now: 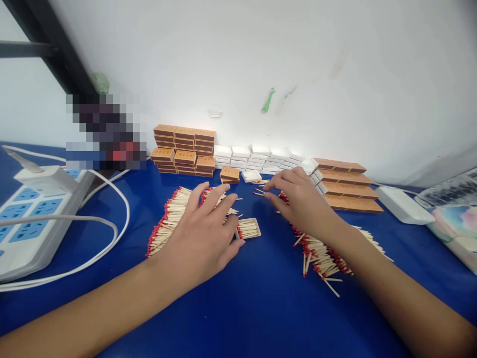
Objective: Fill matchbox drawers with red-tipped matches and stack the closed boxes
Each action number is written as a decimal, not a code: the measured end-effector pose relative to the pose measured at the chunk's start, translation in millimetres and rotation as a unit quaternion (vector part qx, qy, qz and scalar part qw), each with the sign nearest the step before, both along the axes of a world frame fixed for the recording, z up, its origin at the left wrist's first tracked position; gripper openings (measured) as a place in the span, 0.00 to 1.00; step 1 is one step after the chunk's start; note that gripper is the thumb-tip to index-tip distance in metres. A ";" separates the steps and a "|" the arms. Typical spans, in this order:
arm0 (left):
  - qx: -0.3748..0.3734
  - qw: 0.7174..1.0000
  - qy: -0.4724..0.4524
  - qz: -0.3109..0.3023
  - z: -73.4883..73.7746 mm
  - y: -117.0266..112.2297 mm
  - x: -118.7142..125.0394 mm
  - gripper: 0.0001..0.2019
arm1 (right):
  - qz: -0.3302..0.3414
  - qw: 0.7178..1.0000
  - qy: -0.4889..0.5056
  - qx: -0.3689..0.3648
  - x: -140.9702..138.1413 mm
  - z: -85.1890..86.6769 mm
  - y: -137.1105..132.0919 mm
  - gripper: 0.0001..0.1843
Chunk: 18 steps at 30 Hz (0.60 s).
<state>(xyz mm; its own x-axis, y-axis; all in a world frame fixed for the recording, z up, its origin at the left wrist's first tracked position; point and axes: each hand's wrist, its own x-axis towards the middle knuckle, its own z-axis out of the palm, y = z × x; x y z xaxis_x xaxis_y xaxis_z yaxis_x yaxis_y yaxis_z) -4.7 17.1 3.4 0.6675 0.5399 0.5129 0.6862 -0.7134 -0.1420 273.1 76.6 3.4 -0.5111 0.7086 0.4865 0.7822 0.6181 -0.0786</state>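
On the blue table (pixel 261 308) lies an open matchbox tray (pixel 249 228), packed with red-tipped matches. The person's left hand (pixel 203 233) rests palm down just left of that tray, fingers spread apart and flat across a heap of matches (pixel 166 221), gripping nothing. The little finger lies against the tray's left edge.

The right hand (pixel 300 201) hangs behind and to the right of the tray. Its fingers are stretched out close together, their tips at a few loose matches (pixel 259 191). From here I cannot tell whether thumb and forefinger have pinched one. Its wrist and forearm lie over a second heap of matches (pixel 322 258), right of the tray.

Behind the tray, against the wall, stand stacked orange matchbox sleeves (pixel 184 149) and a row of white trays (pixel 257 156). More orange sleeves (pixel 346 184) are piled behind and right. Far left of the tray sits a power strip (pixel 33 219) with a looping white cable (pixel 112 233). Far right lies a white adapter (pixel 404 205).
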 end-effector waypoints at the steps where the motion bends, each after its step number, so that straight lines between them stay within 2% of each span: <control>1: 0.001 1.000 0.001 -0.001 -0.1 0.0 -0.2 0.14 | -0.015 1.000 -0.003 -0.003 5.5 -3.5 6.3 0.05; 5: 0.002 1.000 0.000 -0.002 0.5 0.1 -0.7 0.14 | -0.037 0.999 0.009 -0.033 14.6 -15.7 22.1 0.04; 11: 0.001 1.000 -0.004 -0.004 1.3 -0.7 -0.7 0.13 | -0.054 0.996 0.000 -0.071 6.8 -23.7 28.0 0.06; 15: 0.001 1.000 -0.004 -0.004 1.1 -0.6 -0.8 0.14 | -0.053 0.995 -0.009 -0.083 4.6 -24.6 26.0 0.07; 18: 0.000 1.000 -0.005 -0.002 0.9 0.0 -0.9 0.13 | -0.032 0.996 -0.003 -0.084 2.1 -17.4 16.8 0.07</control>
<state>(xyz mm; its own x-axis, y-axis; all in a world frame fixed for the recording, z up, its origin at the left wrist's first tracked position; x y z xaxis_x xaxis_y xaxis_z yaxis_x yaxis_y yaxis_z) -5.7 17.1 4.2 0.6648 0.5366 0.5196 0.6843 -0.7165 -0.1356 275.2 93.4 -14.1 -0.4656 0.8104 0.3555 0.8198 0.5463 -0.1717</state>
